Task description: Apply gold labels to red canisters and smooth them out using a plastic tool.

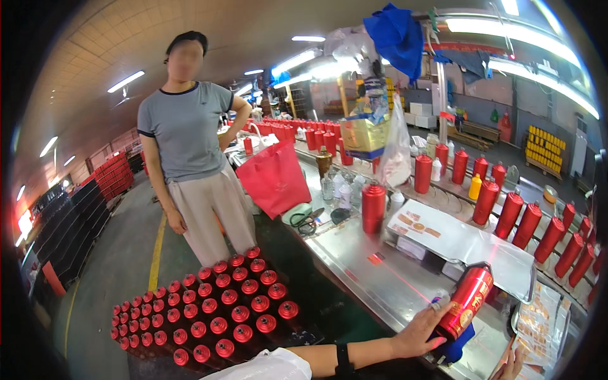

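Toward the lower right, a shiny red fire extinguisher cylinder (468,300) with gold printing lies tilted above the metal bench. My left hand (423,328) grips its near side, the fingers along the body and the thumb lower down. A blue cloth (457,345) is bunched beneath the cylinder. My right hand (510,366) shows only in part at the bottom edge, its visible fingers stretched out with nothing seen in them. Beside those fingers lies a sheet of gold and orange labels (542,323). Another white sheet (443,231) with a few labels sits farther up the bench.
Many upright red cylinders (218,325) stand in rows at lower left. More cylinders (508,215) line the bench's far side. One stands alone (373,209) near scissors (308,221) and a red bag (274,180). A person (190,133) stands across the rows.
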